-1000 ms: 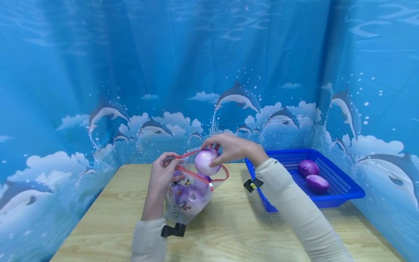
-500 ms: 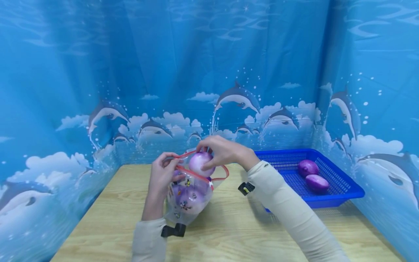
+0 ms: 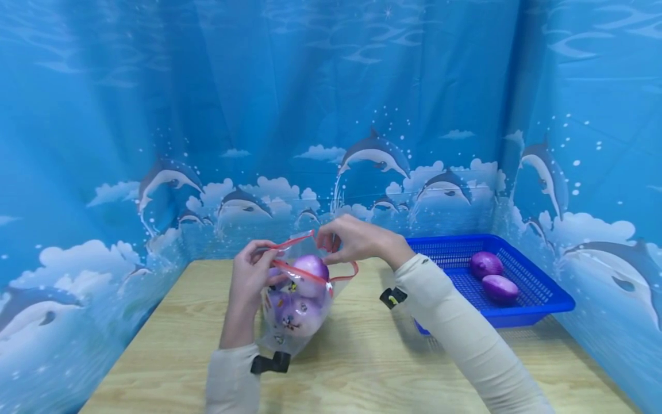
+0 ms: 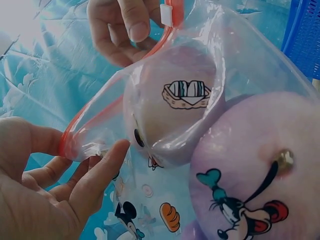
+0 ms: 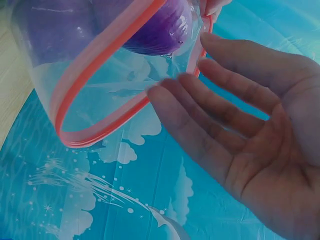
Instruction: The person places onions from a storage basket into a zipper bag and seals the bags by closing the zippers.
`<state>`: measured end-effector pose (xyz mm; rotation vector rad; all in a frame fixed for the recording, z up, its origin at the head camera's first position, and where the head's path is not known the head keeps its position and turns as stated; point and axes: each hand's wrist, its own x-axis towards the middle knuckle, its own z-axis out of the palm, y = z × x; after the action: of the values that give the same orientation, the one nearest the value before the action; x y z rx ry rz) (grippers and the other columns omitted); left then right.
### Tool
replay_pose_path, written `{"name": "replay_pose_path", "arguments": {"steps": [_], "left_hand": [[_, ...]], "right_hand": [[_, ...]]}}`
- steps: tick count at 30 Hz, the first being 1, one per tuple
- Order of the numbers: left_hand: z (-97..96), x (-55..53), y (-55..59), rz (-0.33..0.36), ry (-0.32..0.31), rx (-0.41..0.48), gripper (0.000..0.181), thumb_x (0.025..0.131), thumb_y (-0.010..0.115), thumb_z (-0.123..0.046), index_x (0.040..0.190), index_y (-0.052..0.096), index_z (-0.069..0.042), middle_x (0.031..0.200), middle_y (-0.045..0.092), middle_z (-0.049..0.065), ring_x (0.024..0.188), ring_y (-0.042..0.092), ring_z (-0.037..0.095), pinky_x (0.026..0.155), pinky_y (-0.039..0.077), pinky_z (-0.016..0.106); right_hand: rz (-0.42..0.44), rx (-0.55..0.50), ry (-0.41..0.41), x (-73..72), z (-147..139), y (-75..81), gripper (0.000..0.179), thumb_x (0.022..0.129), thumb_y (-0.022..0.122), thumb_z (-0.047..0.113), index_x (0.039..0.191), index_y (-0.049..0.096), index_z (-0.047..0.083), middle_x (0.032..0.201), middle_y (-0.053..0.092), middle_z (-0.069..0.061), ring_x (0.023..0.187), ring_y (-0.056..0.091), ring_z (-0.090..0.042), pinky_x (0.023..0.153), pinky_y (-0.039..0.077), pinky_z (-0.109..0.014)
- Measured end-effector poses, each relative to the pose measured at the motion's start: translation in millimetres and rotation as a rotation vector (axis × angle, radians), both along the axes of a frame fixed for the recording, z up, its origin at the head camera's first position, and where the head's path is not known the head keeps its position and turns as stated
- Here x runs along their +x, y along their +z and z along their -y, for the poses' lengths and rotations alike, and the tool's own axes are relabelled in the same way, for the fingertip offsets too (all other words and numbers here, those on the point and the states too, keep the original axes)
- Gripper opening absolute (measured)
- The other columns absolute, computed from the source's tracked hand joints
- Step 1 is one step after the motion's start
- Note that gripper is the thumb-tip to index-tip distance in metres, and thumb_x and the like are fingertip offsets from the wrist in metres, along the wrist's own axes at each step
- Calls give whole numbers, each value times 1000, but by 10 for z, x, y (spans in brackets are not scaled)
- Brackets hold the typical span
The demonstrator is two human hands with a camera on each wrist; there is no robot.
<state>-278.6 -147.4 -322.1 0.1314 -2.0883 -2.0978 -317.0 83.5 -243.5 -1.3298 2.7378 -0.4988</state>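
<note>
A clear zip bag [image 3: 283, 342] with cartoon prints and a red zip edge stands on the table, its mouth apart. Several purple onions lie inside, the topmost onion [image 3: 311, 269] just below the mouth. My left hand [image 3: 244, 283] pinches the bag's left rim; in the left wrist view the thumb and fingers grip the red edge. Over the right side of the mouth, my right hand [image 3: 357, 240] holds nothing. The right wrist view shows its fingers [image 5: 215, 112] loosely bent beside the red zip strip [image 5: 95, 132]. A white slider [image 4: 166, 15] sits on the zip.
At the right of the wooden table [image 3: 372, 362] is a blue mesh basket [image 3: 543, 313] with two purple onions [image 3: 499, 289] in it. A blue dolphin-print curtain [image 3: 289, 115] closes off the back and sides.
My right hand has lowered an onion leftward into the bag and let it go; the onion now sits inside on the others. The left hand keeps its grip on the rim.
</note>
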Motion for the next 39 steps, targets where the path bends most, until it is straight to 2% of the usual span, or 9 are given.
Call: {"name": "replay_pose_path", "arguments": {"steps": [3,5,11,15,21,27,34,39], "left_hand": [[0,2,0,-6,1,-1,17,106,57,-15,121,62,-8,119,69,13,92,68,16,76,69,33],[-2,2,-3,-9,0,-4,18,106,57,-15,121,62,-8,119,69,13,92,69,16,75,69,33],[-5,3,-13,-16,-4,-4,18,106,57,-18,121,62,-9,123,68,17,91,69,14,76,69,32],[-1,-1,-15,-17,3,0,18,106,57,-17,120,62,-9,121,69,15,91,69,14,76,69,33],[-1,1,-12,-19,4,10,17,106,57,-14,120,62,-8,119,69,13,92,68,14,76,69,33],[4,6,-1,-17,3,10,18,106,57,-15,121,62,-8,121,68,14,93,68,15,76,68,32],[11,6,-1,-21,2,7,18,106,57,-15,121,61,-8,119,68,13,92,68,14,76,69,33],[12,4,-6,-19,3,6,19,106,57,-18,122,62,-9,121,68,16,88,70,14,74,69,33]], "right_hand": [[49,20,12,7,4,-6,16,94,74,10,110,73,10,97,75,-2,83,69,-10,72,62,-19],[70,21,39,9,13,-13,16,95,70,8,111,74,10,100,77,-3,87,71,-12,76,63,-19],[125,-6,83,14,25,-17,29,96,61,-2,122,71,7,118,76,-8,109,74,-21,93,63,-23],[156,-11,88,3,38,-30,39,93,55,-9,125,69,6,122,75,-9,110,73,-18,95,62,-23],[223,-2,124,2,78,-60,51,89,45,-16,131,67,4,131,71,-13,119,71,-29,99,62,-26],[212,-26,110,8,85,-59,53,88,43,-17,130,68,4,131,71,-13,118,71,-27,95,62,-22],[228,17,134,16,127,-106,57,88,39,-19,135,62,5,136,68,-14,124,68,-30,106,60,-35],[193,23,105,20,67,-82,53,92,43,-16,137,61,7,138,66,-15,123,69,-29,105,60,-34]]}}
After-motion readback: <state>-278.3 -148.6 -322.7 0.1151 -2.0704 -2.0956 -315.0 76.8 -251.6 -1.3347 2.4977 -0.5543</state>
